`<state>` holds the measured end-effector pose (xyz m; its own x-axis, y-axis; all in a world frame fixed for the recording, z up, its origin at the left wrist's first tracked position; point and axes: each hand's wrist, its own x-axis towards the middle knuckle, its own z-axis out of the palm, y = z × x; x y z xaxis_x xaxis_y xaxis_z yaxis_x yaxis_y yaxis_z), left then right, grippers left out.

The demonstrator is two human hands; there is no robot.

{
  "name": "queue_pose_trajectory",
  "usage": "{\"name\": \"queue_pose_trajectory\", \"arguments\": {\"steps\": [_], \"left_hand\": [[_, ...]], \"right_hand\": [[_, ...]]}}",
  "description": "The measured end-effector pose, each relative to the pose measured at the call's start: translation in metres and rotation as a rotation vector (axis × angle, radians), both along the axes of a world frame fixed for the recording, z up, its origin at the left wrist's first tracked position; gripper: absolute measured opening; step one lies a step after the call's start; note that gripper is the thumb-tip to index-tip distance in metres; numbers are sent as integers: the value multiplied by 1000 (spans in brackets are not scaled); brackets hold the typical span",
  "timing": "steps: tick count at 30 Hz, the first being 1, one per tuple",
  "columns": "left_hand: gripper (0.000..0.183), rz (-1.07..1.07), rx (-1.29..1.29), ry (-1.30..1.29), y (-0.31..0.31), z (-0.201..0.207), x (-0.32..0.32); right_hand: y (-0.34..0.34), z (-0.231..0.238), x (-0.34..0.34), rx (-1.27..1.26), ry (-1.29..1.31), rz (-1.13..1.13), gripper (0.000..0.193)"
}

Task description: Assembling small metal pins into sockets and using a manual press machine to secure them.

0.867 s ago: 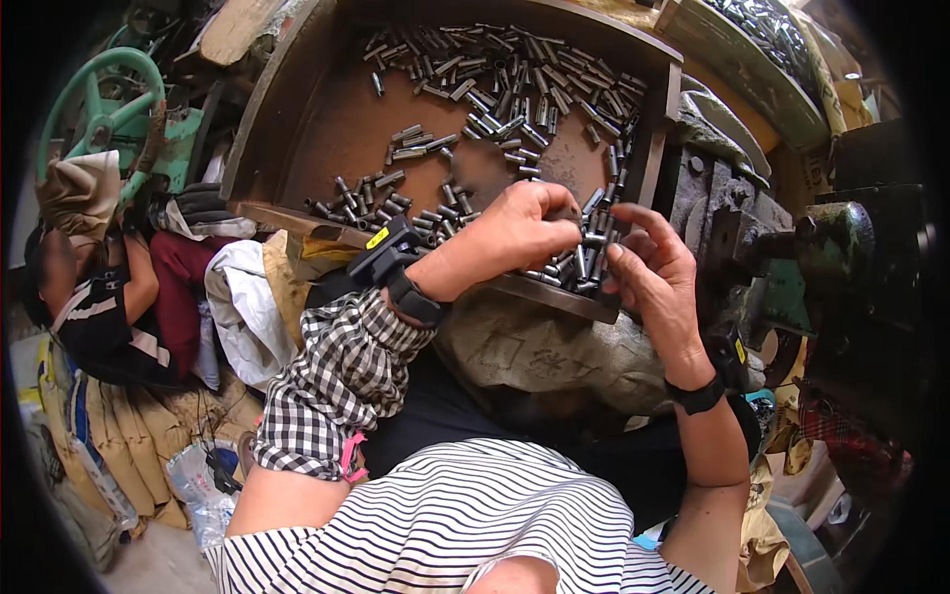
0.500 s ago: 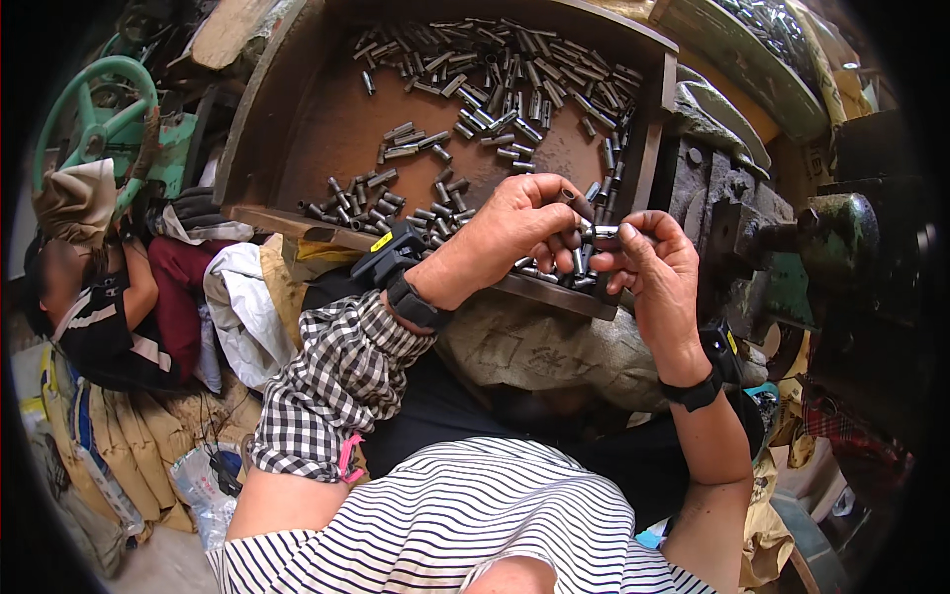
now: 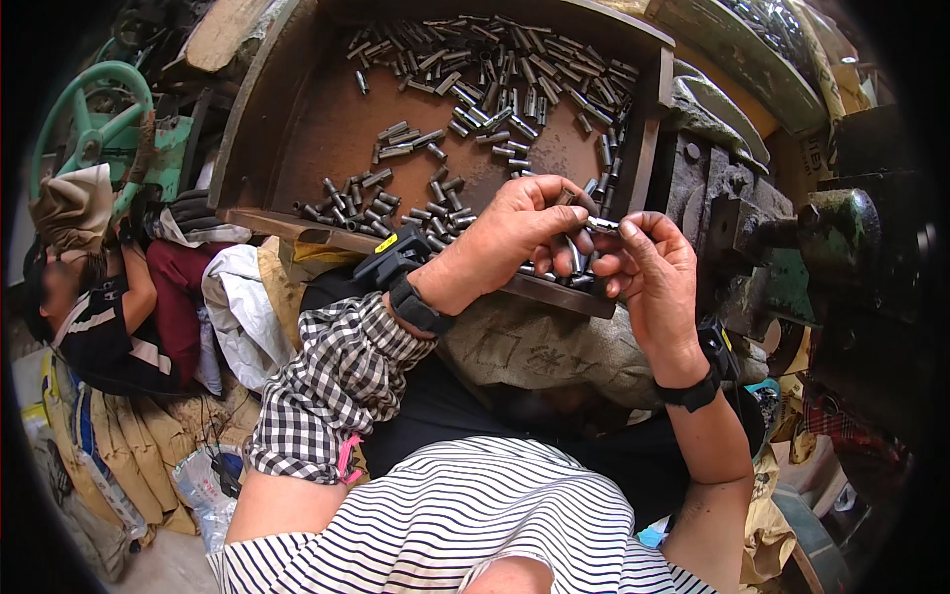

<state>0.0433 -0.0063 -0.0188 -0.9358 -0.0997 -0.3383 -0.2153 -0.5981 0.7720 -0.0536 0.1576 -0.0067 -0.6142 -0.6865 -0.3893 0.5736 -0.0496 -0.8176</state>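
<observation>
My left hand [image 3: 529, 226] and my right hand [image 3: 650, 255] meet over the near right corner of a wooden tray [image 3: 648, 148]. Between their fingertips lies a short, shiny metal tube [image 3: 603, 226], gripped from both ends. Another metal tube [image 3: 574, 255] shows beneath my left fingers, and it seems to be held in that hand too. My right thumb presses on the near end of the gripped piece, with the other fingers curled below. Many similar tubes [image 3: 406, 147] lie loose in the tray, heaped thickest along its far side. Fingers hide part of the held pieces.
A dark, greasy machine [image 3: 841, 247] stands close on my right. Cloth sacking [image 3: 534, 346] hangs below the tray's near edge. At the left are a green handwheel [image 3: 94, 129] and a seated person [image 3: 109, 307]. Stacked tan sacks [image 3: 129, 445] lie at lower left.
The tube between my fingertips has tilted slightly, and the fingers of both hands have shifted a little around it. The view has moved slightly; the loose tubes lie as before.
</observation>
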Motion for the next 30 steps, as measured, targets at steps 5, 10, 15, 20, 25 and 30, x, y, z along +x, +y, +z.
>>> {"name": "queue_pose_trajectory", "arguments": {"steps": [5,10,15,20,25,30], "left_hand": [[20,19,-62,-16,8,-3,-1],[17,338,-1317,501,26,-2,-8],[21,-154,-248,52,9,29,2],[15,-203,-191,125,-4,31,3],[16,-42,-272,97,39,46,11],[18,-99,-25,42,60,56,20]], "right_hand": [[-2,4,2,62,61,-38,15],[1,4,-5,70,101,-5,13],[4,7,-11,-87,-117,49,8],[11,17,-7,-279,-130,159,9],[31,23,-5,-233,-28,210,14],[56,41,10,-113,167,154,11]]}}
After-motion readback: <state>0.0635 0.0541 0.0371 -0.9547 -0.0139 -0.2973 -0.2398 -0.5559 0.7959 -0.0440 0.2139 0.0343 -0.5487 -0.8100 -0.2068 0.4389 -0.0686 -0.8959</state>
